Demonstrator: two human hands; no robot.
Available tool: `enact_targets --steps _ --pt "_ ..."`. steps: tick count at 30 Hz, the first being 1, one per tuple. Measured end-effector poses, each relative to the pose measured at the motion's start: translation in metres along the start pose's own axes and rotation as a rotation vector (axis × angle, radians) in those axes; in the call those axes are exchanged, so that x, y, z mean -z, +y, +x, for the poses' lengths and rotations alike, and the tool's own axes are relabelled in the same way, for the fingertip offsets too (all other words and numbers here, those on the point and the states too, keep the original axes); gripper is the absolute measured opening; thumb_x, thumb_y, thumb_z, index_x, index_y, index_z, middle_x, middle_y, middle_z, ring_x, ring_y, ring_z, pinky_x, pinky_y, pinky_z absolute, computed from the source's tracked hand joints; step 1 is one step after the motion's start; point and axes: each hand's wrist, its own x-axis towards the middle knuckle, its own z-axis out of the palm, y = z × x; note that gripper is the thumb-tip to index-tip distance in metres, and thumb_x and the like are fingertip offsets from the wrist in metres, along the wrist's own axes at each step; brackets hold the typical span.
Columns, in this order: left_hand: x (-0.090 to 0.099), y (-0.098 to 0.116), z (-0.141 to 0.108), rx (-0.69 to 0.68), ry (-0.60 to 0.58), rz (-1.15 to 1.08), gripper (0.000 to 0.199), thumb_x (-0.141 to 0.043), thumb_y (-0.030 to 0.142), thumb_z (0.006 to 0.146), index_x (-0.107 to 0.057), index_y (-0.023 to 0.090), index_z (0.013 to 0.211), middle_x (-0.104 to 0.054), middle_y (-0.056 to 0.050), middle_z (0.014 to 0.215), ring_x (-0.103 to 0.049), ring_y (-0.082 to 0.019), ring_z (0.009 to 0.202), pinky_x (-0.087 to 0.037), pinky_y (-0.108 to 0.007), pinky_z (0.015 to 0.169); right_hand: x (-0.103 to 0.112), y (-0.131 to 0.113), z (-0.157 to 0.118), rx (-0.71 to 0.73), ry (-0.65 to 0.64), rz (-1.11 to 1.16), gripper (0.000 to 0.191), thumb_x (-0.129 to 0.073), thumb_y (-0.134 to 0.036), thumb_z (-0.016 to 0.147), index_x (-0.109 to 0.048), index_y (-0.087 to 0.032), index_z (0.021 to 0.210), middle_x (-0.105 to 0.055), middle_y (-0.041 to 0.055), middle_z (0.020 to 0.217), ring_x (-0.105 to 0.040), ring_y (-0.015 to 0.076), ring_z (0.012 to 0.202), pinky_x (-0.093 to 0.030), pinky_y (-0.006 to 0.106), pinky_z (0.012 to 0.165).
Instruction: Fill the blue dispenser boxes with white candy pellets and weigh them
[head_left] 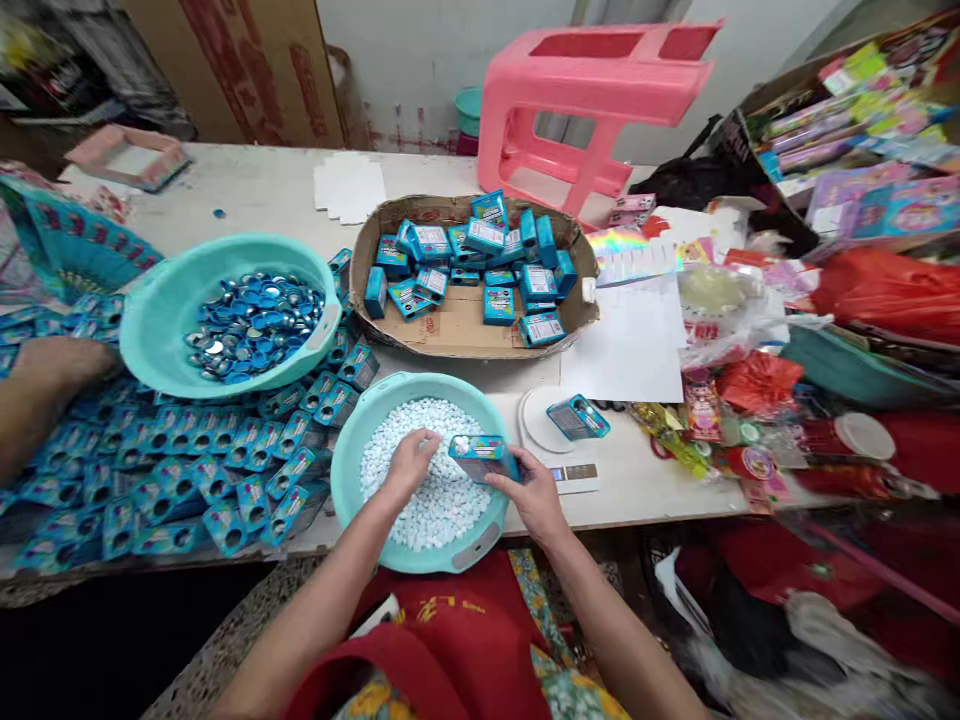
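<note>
My right hand (534,492) grips a small blue candy box (480,458) with a dark see-through side, tilted above a turquoise basin (346,440). Small white candies (427,510) fill much of that basin, and a few white pieces show at the box's top end. Just left of the box is my left hand (409,465), over the candies, its fingers drawn together. Whatever lies between those fingertips is too small to make out. Another similar blue box (579,417) rests on a round white scale (536,420), right of the basin.
A cardboard tray (457,335) holds several blue boxes. A second turquoise basin (150,340) contains blue and silver caps (259,325). Rows of blue boxes (187,470) cover the left side, where another person's hand (60,365) reaches in. Behind stands a pink stool (570,90).
</note>
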Motion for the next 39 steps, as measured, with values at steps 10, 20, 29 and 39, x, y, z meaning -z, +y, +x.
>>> enact_targets --steps 10,20,29,39 --pt "0.021 0.066 -0.042 -0.425 -0.312 0.059 0.054 -0.052 0.020 0.080 -0.046 0.023 0.134 -0.038 -0.009 0.146 -0.033 -0.026 0.135 -0.029 -0.044 0.111 -0.018 0.002 -0.002 0.053 0.037 0.131 0.048 -0.078 -0.037 0.062 -0.063 -0.021 0.105 -0.068 0.0040 0.101 -0.061 0.0237 0.095 -0.047 0.041 0.089" --pt "0.050 0.054 -0.073 -0.381 0.225 0.286 0.035 -0.061 0.034 0.081 -0.055 0.022 0.114 -0.061 -0.006 0.107 -0.058 -0.020 0.100 -0.046 -0.032 0.087 -0.013 0.001 0.002 0.395 0.264 -0.396 0.053 -0.063 -0.044 0.078 -0.050 -0.022 0.124 -0.045 0.0125 0.133 -0.038 0.0279 0.126 -0.031 0.050 0.105" --pt "0.129 0.006 -0.074 -0.033 0.720 0.627 0.052 -0.056 0.040 0.080 -0.047 0.019 0.126 -0.055 -0.012 0.120 -0.053 -0.029 0.111 -0.044 -0.039 0.089 -0.004 0.051 0.027 0.009 0.224 -0.398 0.036 -0.052 -0.040 0.078 -0.057 -0.019 0.107 -0.064 0.0061 0.088 -0.057 0.0238 0.078 -0.044 0.038 0.075" --pt "0.107 -0.041 -0.039 0.154 0.659 0.663 0.050 -0.063 0.046 0.072 -0.055 0.017 0.111 -0.055 -0.013 0.113 -0.050 -0.038 0.107 -0.043 -0.054 0.087 -0.006 0.066 0.007 0.024 0.420 -0.188 0.023 -0.049 -0.030 0.079 -0.055 -0.019 0.098 -0.062 0.0017 0.085 -0.055 0.0179 0.080 -0.045 0.030 0.074"
